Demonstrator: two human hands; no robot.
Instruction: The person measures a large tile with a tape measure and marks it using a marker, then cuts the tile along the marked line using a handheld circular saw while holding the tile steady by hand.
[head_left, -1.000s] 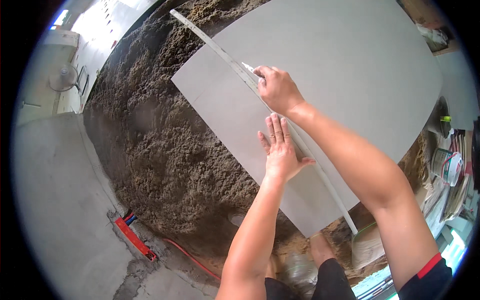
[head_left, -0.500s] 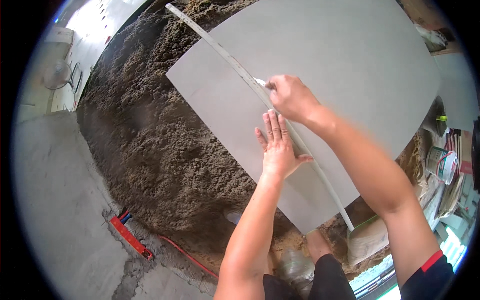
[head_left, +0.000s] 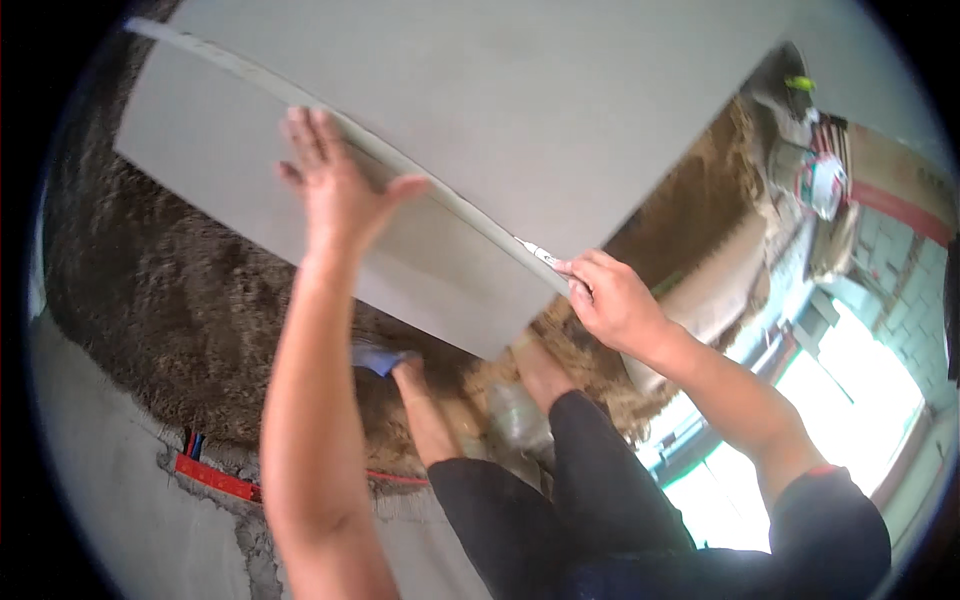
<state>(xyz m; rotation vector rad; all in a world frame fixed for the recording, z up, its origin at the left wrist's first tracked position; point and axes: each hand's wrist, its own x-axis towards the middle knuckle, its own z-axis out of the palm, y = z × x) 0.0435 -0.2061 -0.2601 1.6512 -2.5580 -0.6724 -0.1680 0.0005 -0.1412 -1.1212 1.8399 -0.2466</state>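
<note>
A large grey tile (head_left: 600, 120) lies over dark, rough earth, with a long pale straightedge (head_left: 445, 190) running diagonally across it. My left hand (head_left: 340, 190) is spread out at the straightedge, fingers pointing away from me and thumb reaching over the strip; motion blurs it slightly. Near the strip's lower right end, my right hand (head_left: 620, 305) is closed around a slim white pen (head_left: 540, 252). The pen's narrow end points up and left, close beside the strip. My fingers hide its rear part.
Dark earth (head_left: 190, 280) borders the tile on the left. A red strip (head_left: 215, 478) with cables lies by the grey concrete floor (head_left: 110, 460). My legs are below the tile's near corner, beside a clear plastic-wrapped bundle (head_left: 520, 418). A white bucket (head_left: 822, 185) stands at the right.
My right hand has slid down along the straightedge, toward its near end, with the pen. My left hand sits farther up along the strip. The whole view has shifted and turned.
</note>
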